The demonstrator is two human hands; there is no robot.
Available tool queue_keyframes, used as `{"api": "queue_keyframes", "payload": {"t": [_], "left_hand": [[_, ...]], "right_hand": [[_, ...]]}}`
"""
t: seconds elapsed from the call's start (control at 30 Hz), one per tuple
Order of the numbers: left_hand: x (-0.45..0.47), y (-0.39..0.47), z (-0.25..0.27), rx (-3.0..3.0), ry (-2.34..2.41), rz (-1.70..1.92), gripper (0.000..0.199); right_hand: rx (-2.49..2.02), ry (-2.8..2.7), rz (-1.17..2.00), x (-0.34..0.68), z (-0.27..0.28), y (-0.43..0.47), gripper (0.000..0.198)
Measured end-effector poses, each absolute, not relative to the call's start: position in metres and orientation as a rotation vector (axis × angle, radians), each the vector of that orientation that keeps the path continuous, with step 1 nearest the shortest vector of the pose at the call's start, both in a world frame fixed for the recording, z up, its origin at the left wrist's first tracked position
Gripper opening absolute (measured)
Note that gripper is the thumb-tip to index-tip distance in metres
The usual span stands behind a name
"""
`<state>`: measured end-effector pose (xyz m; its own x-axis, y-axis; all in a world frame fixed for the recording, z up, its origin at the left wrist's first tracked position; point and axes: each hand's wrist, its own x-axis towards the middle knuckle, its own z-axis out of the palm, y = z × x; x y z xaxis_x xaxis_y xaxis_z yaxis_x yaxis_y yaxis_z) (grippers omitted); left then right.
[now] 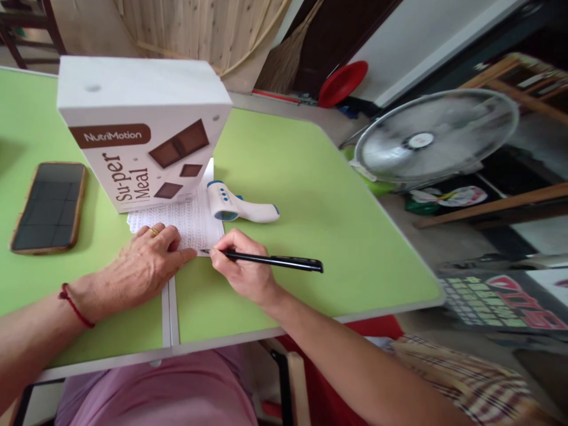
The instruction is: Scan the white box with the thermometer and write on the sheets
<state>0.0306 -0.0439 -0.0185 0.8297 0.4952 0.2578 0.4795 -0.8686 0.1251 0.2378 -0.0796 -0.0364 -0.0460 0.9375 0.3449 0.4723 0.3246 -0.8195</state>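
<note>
My right hand (242,260) pinched a black pen (284,261) between thumb and fingers near its point, the barrel slanting away to the right over the green table (346,236). The pen's tip was down at the near edge of the paper (190,228), though I could not tell whether it touched. Rows of small writing covered the sheet. My left hand (144,260) lay palm down on the paper's near left part, gripping nothing, its fingers loosely bent and close together, the thumb stretched toward the pen's tip. I wore a ring (154,231) on that hand and a red bracelet (73,300) at the wrist. A white box (142,127) stood upright just beyond my left hand, over the far part of the sheet. To its right lay a white thermometer (248,210), its head over the paper's right edge and its handle on the table. A dark-screened phone (48,207) lay left of the box.
</note>
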Motion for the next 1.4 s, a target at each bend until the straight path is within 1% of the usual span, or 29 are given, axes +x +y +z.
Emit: {"api": "queue_keyframes", "payload": {"t": [0.37, 0.83, 1.4], "left_hand": [[0.0301, -0.0433, -0.0184, 2.959, 0.798, 0.415, 0.027], [0.0299, -0.0428, -0.0177, 2.954, 0.776, 0.427, 0.029], [0.0292, -0.0425, -0.0191, 2.937, 0.761, 0.451, 0.029]], "right_hand": [[-1.281, -1.671, 0.606, 0.2376, -0.0356, -0.0798, 0.016], [-1.33, -1.668, 0.498, 0.2418, -0.0355, -0.0791, 0.016], [-1.282, -1.686, 0.548, 0.2402, -0.0349, -0.0791, 0.017]]}}
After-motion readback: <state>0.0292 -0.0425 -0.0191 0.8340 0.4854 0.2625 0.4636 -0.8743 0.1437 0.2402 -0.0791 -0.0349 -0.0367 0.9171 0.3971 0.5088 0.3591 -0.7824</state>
